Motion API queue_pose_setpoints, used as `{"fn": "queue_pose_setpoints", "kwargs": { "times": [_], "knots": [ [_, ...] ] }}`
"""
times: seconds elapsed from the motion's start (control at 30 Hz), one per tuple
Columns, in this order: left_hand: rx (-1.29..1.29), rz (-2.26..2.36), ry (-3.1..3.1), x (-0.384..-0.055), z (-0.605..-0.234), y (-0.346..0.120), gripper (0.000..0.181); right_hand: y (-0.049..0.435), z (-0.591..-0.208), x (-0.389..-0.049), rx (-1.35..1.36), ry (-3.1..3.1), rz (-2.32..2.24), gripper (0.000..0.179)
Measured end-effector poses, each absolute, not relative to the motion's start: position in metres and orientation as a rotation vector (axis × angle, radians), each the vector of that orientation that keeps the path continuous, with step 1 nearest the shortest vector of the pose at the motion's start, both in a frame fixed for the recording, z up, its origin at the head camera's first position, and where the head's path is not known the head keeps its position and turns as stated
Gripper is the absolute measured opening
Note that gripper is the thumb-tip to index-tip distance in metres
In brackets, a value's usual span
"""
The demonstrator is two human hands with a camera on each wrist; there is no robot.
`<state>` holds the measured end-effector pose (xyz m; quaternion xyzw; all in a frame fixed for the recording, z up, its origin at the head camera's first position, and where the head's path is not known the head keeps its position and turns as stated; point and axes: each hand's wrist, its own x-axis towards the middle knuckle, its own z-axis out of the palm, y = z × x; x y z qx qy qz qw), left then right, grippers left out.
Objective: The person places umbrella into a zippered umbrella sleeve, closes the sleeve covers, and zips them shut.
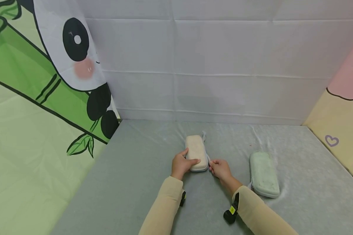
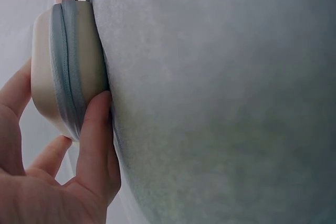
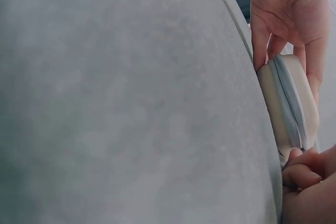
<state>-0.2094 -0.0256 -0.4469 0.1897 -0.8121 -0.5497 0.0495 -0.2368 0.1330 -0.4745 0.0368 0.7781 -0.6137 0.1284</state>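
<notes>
A cream zip case (image 1: 195, 148) with a grey-blue zipper band lies on the grey cloth. My left hand (image 1: 180, 165) grips it from the left, thumb across its top and fingers along the side. At the case's near right edge, my right hand (image 1: 221, 170) has its fingers curled in a pinch on the zipper pull, which is mostly covered by the fingertips. In the left wrist view, the zipper band (image 2: 64, 61) runs closed along the visible side. A small grey strap (image 1: 204, 135) sticks out at the far right corner of the case.
A pale green zip case (image 1: 264, 174) lies to the right of my right hand. The grey cloth (image 1: 129, 176) covers the table. Behind stands a creased white sheet (image 1: 211, 71), with a printed panda-and-bamboo curtain (image 1: 32, 130) at left and a yellow-pink one (image 1: 341, 124) at right.
</notes>
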Motion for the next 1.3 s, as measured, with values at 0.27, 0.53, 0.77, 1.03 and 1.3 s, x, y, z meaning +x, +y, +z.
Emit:
{"fn": "queue_pose_setpoints", "kwargs": {
  "times": [0.27, 0.53, 0.77, 1.03, 1.3],
  "knots": [
    [0.587, -1.693, -2.466, -0.207, -0.445, -0.026, 0.077, 0.133, -0.472, -0.231, 0.107, 2.302, -1.751, 0.018],
    [0.567, -1.685, -2.465, -0.206, -0.444, -0.026, 0.076, 0.133, -0.471, -0.226, 0.091, 2.330, -1.729, 0.018],
    [0.552, -1.676, -2.469, -0.205, -0.445, -0.027, 0.076, 0.133, -0.468, -0.223, 0.079, 2.338, -1.716, 0.017],
    [0.546, -1.669, -2.474, -0.204, -0.444, -0.027, 0.077, 0.133, -0.467, -0.218, 0.093, 2.342, -1.695, 0.017],
    [0.538, -1.652, -2.475, -0.202, -0.444, -0.028, 0.077, 0.133, -0.466, -0.213, 0.090, 2.340, -1.695, 0.017]
  ]
}}
